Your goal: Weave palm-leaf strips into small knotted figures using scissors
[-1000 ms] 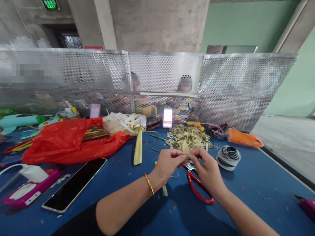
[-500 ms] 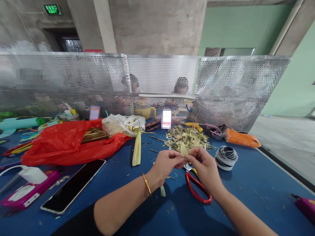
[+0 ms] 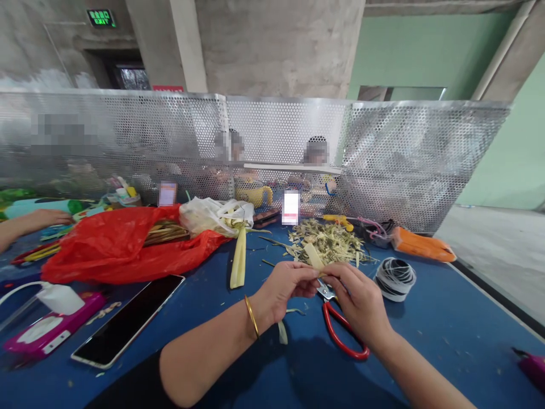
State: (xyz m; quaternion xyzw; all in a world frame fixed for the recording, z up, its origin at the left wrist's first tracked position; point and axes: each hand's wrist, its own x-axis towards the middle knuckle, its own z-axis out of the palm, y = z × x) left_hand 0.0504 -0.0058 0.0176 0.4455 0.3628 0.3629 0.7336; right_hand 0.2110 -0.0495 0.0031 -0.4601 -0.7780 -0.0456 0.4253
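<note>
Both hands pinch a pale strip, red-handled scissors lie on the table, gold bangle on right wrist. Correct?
Not quite: the head view shows the gold bangle on the left wrist. The left hand and right hand do pinch the pale strip, and the scissors lie on the table.

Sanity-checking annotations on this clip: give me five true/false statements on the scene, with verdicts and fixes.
1. The left hand and right hand both have a grip on a pale strip. True.
2. The red-handled tool is held in the left hand. False: the red-handled tool lies on the blue table.
3. The gold bangle is on the right wrist. False: the gold bangle is on the left wrist.
4. A wound spool stands to the right of the pile of shavings. True.
5. The large phone lying flat has a lit screen. False: the large phone's screen is dark.
</note>
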